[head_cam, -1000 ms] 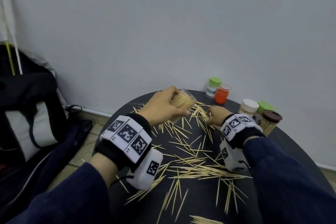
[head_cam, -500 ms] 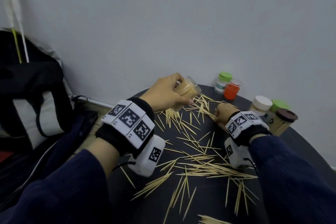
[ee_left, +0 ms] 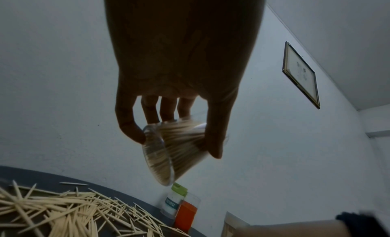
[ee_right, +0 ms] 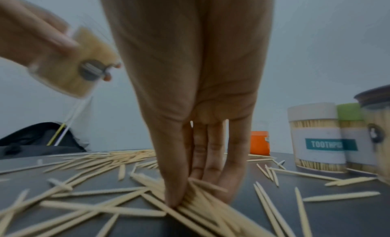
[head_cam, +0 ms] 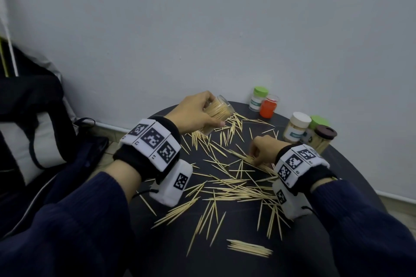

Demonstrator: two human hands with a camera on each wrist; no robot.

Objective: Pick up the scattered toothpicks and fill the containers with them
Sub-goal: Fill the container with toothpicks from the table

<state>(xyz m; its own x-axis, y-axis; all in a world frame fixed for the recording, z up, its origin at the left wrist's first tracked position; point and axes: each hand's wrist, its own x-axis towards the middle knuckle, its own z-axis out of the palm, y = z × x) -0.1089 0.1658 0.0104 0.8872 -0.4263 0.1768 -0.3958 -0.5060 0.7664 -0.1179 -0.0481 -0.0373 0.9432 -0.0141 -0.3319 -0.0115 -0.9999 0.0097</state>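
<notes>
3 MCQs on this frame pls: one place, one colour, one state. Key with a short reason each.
1. Where is the clear toothpick container?
A. Standing on the table
B. Held tilted above the table in the left hand
C. On the floor

2. What colour is the lid of the container next to the orange container?
A. Green
B. Blue
C. Black

3. What is the right hand doing?
A. Hanging idle
B. Screwing on a lid
C. Pinching a bundle of toothpicks on the table

Key: B, the left hand grips it tilted in the air; A, the green lid shows; C, the right hand has its fingertips closed on the toothpick bundle.
</notes>
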